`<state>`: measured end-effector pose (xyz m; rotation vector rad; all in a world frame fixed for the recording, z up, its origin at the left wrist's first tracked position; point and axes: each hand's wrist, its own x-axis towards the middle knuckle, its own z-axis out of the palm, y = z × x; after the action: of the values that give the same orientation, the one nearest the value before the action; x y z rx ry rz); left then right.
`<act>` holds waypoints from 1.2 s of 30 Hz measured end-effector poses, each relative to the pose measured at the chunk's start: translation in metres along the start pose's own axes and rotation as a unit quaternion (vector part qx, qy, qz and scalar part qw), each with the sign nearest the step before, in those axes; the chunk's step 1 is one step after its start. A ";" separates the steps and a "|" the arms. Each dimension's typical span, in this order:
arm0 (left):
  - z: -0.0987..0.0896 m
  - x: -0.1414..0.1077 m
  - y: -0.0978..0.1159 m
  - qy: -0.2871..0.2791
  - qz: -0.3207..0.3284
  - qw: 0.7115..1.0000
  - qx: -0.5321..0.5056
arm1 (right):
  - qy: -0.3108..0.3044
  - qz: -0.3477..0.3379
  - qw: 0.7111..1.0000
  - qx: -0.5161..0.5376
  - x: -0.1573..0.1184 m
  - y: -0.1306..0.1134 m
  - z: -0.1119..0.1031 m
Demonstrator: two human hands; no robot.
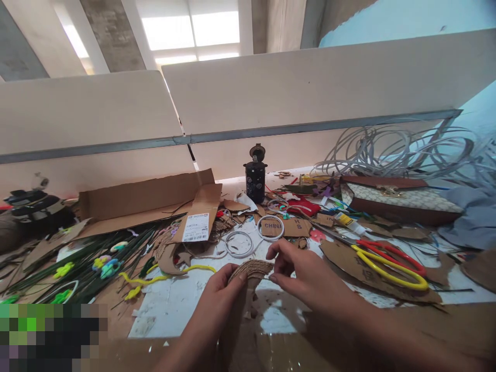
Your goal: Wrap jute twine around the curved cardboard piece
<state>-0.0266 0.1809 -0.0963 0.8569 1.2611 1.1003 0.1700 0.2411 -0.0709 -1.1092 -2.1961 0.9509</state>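
A curved cardboard strip wound with brown twine (252,268) is in my left hand (221,294), its thumb on top of the near end and its fingers hidden beneath. My right hand (296,271) is at the strip's right end with its fingers curled. Whatever lies between those fingertips is too small to make out. Just beyond the strip lie two white rings, a left ring (239,254) and a right ring (281,235). A strand of cord runs along the table near the left ring.
Right of my hands, scissors with red and yellow handles (391,263) rest on cut cardboard (341,263). A dark bottle (255,181) stands upright at the back, lid raised. An open cardboard box (147,196), pipe-cleaner flowers (106,264), a handbag (399,199) and coiled tubing (387,150) surround the work area.
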 end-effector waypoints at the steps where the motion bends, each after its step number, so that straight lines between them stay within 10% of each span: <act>1: 0.000 0.000 0.000 0.002 -0.001 1.000 0.003 | 0.006 -0.008 1.000 -0.017 -0.001 -0.001 0.000; 19: 0.004 -0.006 0.004 -0.016 0.069 0.991 0.112 | 0.034 -0.192 0.937 -0.290 -0.012 0.004 0.016; 36: 0.007 -0.009 0.008 -0.004 0.076 0.981 0.176 | 0.053 -0.183 0.950 -0.249 -0.010 0.005 0.016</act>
<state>-0.0208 0.1747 -0.0849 1.2412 1.4252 1.0043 0.1661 0.2291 -0.0859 -0.8737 -2.4978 0.1737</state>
